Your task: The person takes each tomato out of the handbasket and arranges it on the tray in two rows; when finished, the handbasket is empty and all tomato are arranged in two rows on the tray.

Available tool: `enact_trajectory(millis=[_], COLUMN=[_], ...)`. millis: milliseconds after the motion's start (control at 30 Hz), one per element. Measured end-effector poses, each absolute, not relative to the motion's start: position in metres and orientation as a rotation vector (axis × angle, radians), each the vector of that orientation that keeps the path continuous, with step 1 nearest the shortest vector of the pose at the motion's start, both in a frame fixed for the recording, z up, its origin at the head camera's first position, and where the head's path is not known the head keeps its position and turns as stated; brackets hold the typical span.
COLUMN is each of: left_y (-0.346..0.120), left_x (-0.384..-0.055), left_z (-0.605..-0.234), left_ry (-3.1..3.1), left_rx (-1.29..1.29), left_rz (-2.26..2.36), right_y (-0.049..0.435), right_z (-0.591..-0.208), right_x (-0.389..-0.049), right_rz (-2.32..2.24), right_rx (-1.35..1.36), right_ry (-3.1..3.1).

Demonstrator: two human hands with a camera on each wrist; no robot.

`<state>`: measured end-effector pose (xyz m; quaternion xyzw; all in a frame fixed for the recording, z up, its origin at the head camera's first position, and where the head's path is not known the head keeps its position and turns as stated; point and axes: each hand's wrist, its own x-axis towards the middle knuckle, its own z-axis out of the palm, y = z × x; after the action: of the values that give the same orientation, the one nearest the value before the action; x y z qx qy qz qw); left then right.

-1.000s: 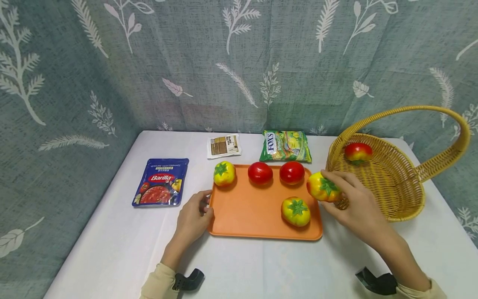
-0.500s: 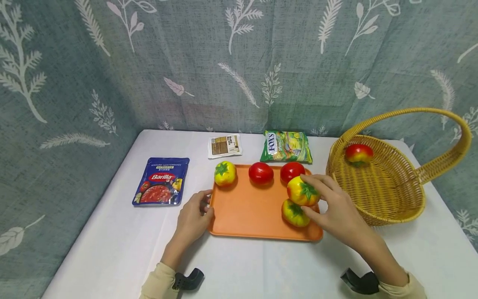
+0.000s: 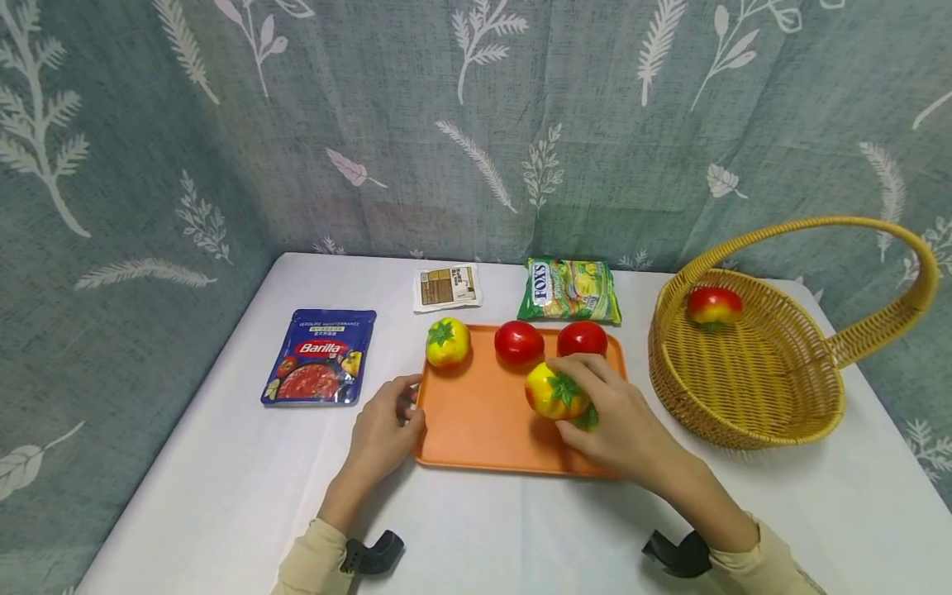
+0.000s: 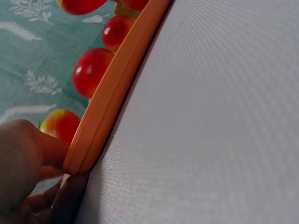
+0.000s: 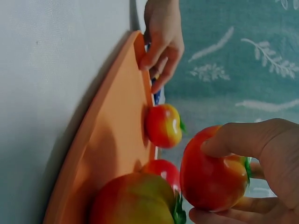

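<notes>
My right hand (image 3: pixel 625 426) holds a yellow-and-red tomato (image 3: pixel 552 392) with a green leafy top, thumb and fingers on opposite sides, above the orange tray (image 3: pixel 476 434). Under that hand, another tomato (image 5: pixel 133 200) lies on the tray, mostly hidden in the head view. Along the tray's back are a yellow-green topped tomato (image 3: pixel 448 342) at the left corner and two red ones, the middle one (image 3: pixel 519 343) and the right one (image 3: pixel 583 339). My left hand (image 3: pixel 387 426) grips the tray's left rim between thumb and fingers (image 4: pixel 51 149).
A wicker basket (image 3: pixel 744 405) with a tall handle stands at the right, one red tomato (image 3: pixel 714 307) inside. Behind the tray lie a green Fox's candy bag (image 3: pixel 570 290) and a small packet (image 3: pixel 447 287). A blue Barilla pouch (image 3: pixel 320 357) lies at the left.
My right hand has carried the tomato leftward from beside the basket to over the tray, passing above the tomato at the tray's right. My left hand stays at the rim.
</notes>
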<state>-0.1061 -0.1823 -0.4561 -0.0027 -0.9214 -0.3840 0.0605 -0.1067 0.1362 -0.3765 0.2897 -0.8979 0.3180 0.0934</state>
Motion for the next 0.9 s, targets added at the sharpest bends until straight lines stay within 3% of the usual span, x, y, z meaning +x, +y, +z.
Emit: enact_trajectory(millis=[900], left_y=[-0.181], left_x=[-0.107], left_z=[-0.454], left_ry=[-2.814], left_rx=[0.012], left_rz=[-1.160], right_y=[0.092], right_z=[-0.395], right_x=[-0.122], right_rz=[0.716], right_rx=[0.980], right_ry=[-2.950])
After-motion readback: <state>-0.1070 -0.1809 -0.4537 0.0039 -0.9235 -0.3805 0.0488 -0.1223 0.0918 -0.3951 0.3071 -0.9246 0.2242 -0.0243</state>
